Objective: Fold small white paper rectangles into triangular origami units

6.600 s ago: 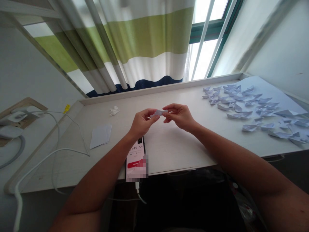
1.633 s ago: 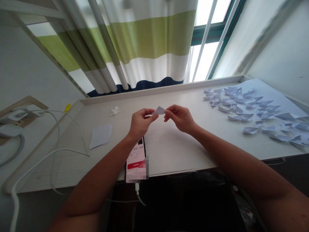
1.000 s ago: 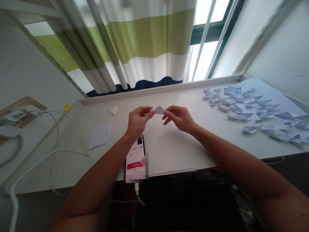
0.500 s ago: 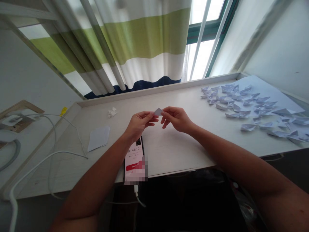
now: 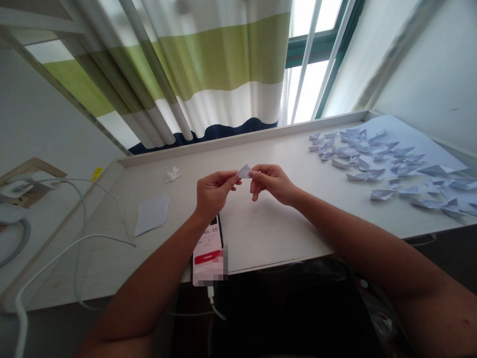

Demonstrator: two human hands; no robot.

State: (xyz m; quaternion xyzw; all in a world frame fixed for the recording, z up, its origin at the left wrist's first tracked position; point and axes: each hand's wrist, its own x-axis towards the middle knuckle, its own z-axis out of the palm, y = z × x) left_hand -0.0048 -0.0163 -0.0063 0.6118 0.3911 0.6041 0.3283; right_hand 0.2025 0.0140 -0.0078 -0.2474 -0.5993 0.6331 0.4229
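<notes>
Between my two hands, above the desk, a small folded piece of white paper [image 5: 244, 172] shows as a triangle with its point up. My left hand [image 5: 215, 191] pinches its left corner between thumb and fingers. The right corner is gripped by my right hand [image 5: 273, 183], thumb against forefinger, with the other fingers curled below. Many folded paper boats [image 5: 367, 147] are spread over the right side of the desk. To the left of my left hand lies a small stack of white paper sheets [image 5: 152, 215].
A phone [image 5: 206, 256] showing a timer lies at the desk's front edge, under my left wrist, with a cable plugged in. A crumpled white scrap [image 5: 172, 174] is at the back left. White cables [image 5: 80, 238] loop across the left side. A curtain [image 5: 223, 64] hangs behind the desk [image 5: 268, 233].
The fingers of my left hand have curled in more under the folded paper. My right hand and the paper stay almost in place. The view has shifted slightly.
</notes>
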